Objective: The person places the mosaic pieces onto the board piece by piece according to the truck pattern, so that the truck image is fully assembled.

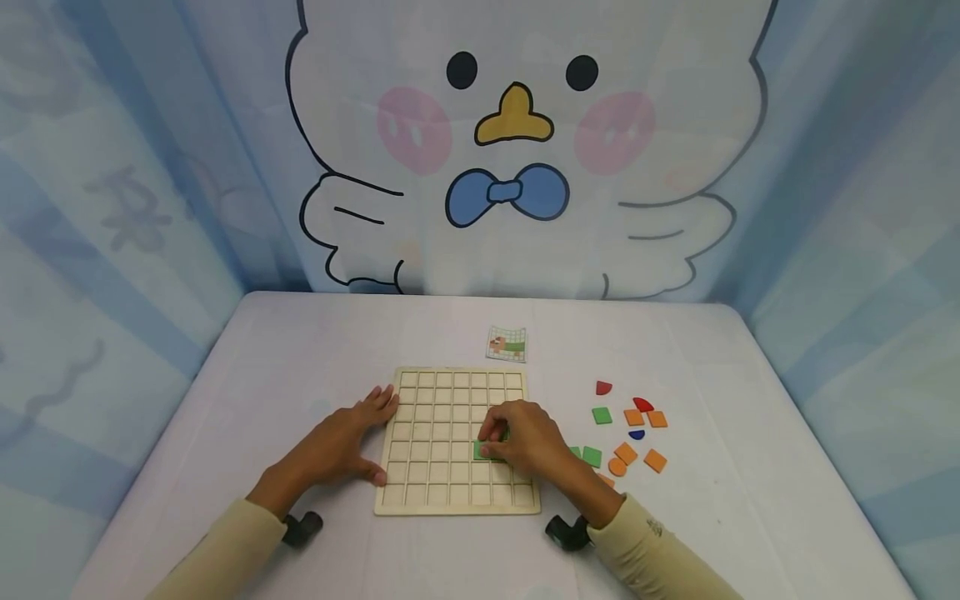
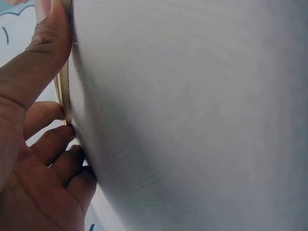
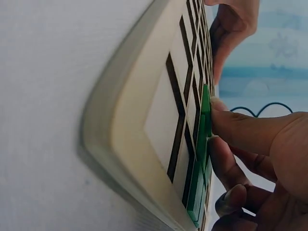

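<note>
A pale wooden grid board (image 1: 431, 442) lies on the white table. My left hand (image 1: 345, 437) rests along its left edge, thumb and fingers spread apart and touching the rim. In the left wrist view the thumb (image 2: 45, 53) and fingertips meet the board's side. Over the board's right part, my right hand (image 1: 528, 437) holds a green square tile (image 3: 205, 108) between thumb and fingertips, low against the grid. Other green tiles (image 3: 196, 195) lie in cells beside it. From above, the hand partly covers these tiles.
Right of the board lie loose orange squares (image 1: 656, 461), green squares (image 1: 602, 415), an orange circle (image 1: 617, 467), red pieces (image 1: 603, 387) and a blue piece (image 1: 637, 434). A small picture card (image 1: 507, 343) lies behind the board. A patterned curtain (image 1: 510, 250) stands behind the table.
</note>
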`<state>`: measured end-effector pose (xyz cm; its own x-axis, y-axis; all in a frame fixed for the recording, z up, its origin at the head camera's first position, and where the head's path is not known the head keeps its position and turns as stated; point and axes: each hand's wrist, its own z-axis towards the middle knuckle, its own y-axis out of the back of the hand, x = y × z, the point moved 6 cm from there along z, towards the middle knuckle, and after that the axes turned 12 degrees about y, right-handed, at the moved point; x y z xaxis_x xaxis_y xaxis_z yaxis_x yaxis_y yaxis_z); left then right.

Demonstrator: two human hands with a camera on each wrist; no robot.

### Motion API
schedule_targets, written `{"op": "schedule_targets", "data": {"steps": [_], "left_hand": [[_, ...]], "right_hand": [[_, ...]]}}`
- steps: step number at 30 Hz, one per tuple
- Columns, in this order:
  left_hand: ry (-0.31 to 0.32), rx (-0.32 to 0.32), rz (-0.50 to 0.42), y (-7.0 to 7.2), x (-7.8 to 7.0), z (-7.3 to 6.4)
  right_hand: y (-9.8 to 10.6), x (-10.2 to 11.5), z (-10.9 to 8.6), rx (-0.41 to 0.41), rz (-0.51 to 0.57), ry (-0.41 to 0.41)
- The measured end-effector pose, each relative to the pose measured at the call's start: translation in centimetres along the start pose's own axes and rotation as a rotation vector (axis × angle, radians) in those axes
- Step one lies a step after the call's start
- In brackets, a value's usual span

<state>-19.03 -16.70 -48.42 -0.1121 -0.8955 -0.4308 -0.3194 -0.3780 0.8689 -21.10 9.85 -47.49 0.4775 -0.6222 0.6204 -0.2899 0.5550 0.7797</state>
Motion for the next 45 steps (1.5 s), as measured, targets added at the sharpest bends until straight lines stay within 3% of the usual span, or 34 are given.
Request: {"op": "schedule_targets", "data": {"steps": [11, 22, 29, 36, 45], "left_hand": [[0.002, 0.002, -0.008, 0.1, -0.1, 0.0], [0.001, -0.001, -0.004, 0.1, -0.2, -0.1], [0.009, 0.0, -0.003, 0.1, -0.2, 0.0], [0.003, 0.001, 0.0, 0.1, -0.2, 0.0], [0.007, 0.007, 0.0, 0.1, -0.1, 0.0]], "right_hand": [[0.0, 0.3, -0.1, -0.034, -0.01, 0.039], [0.8, 0.2, -0.7, 0.007, 0.016, 0.018], [3.4, -1.7, -2.7, -0.072, 0.055, -0.099], [6.4, -4.9, -6.0, -0.103, -0.007, -0.235], [8.1, -7.3, -9.4, -0.09, -0.05, -0.301]]}}
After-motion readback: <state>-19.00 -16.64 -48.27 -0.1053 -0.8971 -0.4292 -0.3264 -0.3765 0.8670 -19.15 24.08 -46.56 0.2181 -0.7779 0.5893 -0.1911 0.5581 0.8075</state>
